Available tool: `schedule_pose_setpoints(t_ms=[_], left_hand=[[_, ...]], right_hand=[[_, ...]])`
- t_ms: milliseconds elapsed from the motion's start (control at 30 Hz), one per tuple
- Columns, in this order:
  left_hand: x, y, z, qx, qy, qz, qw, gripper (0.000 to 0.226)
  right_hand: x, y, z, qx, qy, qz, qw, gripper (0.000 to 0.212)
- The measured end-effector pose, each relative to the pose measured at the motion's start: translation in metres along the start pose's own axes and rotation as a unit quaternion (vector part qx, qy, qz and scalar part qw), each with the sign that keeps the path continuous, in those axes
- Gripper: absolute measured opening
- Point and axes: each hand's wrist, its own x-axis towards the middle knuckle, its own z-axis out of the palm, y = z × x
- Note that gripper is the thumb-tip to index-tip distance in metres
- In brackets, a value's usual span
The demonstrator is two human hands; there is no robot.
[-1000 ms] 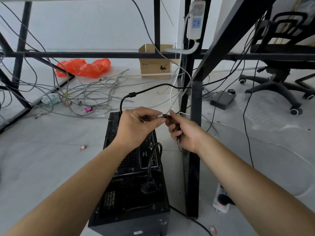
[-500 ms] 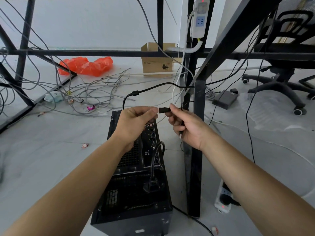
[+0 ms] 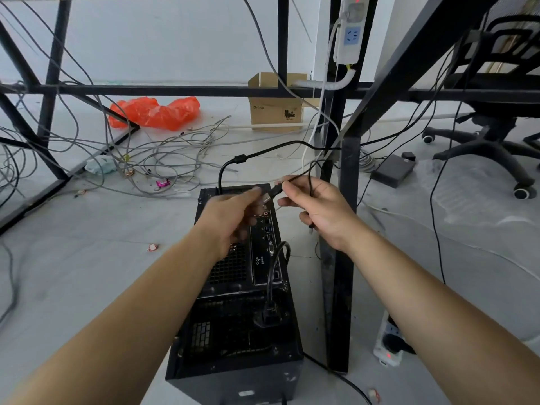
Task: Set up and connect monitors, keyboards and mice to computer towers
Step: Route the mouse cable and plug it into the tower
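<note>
A black computer tower (image 3: 233,331) lies on the floor with its rear port panel (image 3: 267,252) facing me. My right hand (image 3: 320,206) pinches the body of a black USB plug (image 3: 275,190) just above the panel's far end; a second thin cable hangs from the same hand. My left hand (image 3: 230,217) is blurred, its curled fingertips at the plug's metal tip. A black cable with a ferrite bead (image 3: 240,159) enters the tower's far end. A power cord (image 3: 270,312) is plugged in lower down.
A black desk leg (image 3: 339,273) stands right beside the tower, with a power strip (image 3: 388,340) on the floor behind it and another (image 3: 349,33) hung high. Loose grey cables (image 3: 163,162), an orange bag (image 3: 155,112), a cardboard box (image 3: 276,112) and an office chair (image 3: 496,127) lie beyond.
The plug, level between both hands before, now tilts with its metal tip down toward the port panel. Both hands stay close together above the tower.
</note>
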Motion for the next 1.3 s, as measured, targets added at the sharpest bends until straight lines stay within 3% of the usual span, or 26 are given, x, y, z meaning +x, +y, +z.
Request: schedule_pose_setpoints(t_ms=[33, 100, 133, 200, 300, 400, 533, 733, 933, 1300], left_hand=[[0.004, -0.005, -0.001, 0.078, 0.095, 0.076, 0.99, 0.036], [0.012, -0.015, -0.008, 0.21, 0.255, 0.208, 0.921, 0.04], [0.016, -0.019, -0.014, 0.239, 0.301, 0.237, 0.892, 0.034], [0.025, -0.028, -0.024, 0.291, 0.339, 0.217, 0.868, 0.032], [0.035, -0.044, -0.029, 0.417, 0.291, 0.12, 0.853, 0.058], [0.041, -0.047, -0.028, 0.424, 0.202, 0.091, 0.878, 0.071], [0.052, -0.041, -0.031, 0.365, 0.159, 0.104, 0.911, 0.056], [0.063, -0.041, -0.026, 0.403, 0.144, 0.121, 0.896, 0.045], [0.059, -0.038, -0.026, 0.379, 0.147, 0.115, 0.906, 0.041], [0.055, -0.032, -0.03, 0.32, 0.169, 0.077, 0.929, 0.035]], right_hand=[[0.0, 0.003, -0.001, -0.033, 0.001, -0.001, 0.999, 0.011], [0.001, 0.01, -0.002, -0.079, 0.0, 0.0, 0.997, 0.012], [0.001, 0.013, -0.002, -0.092, 0.0, -0.002, 0.996, 0.014], [0.002, 0.018, -0.002, -0.122, 0.002, -0.015, 0.992, 0.017], [0.004, 0.024, -0.004, -0.178, -0.004, -0.032, 0.983, 0.018], [0.007, 0.032, -0.01, -0.209, -0.006, -0.045, 0.977, 0.013], [0.009, 0.035, -0.018, -0.221, -0.003, -0.055, 0.974, 0.006], [0.011, 0.038, -0.018, -0.224, -0.026, -0.069, 0.972, 0.002], [0.014, 0.042, -0.012, -0.251, -0.029, -0.074, 0.965, 0.004], [0.017, 0.031, -0.001, -0.428, -0.028, -0.103, 0.897, 0.01]])
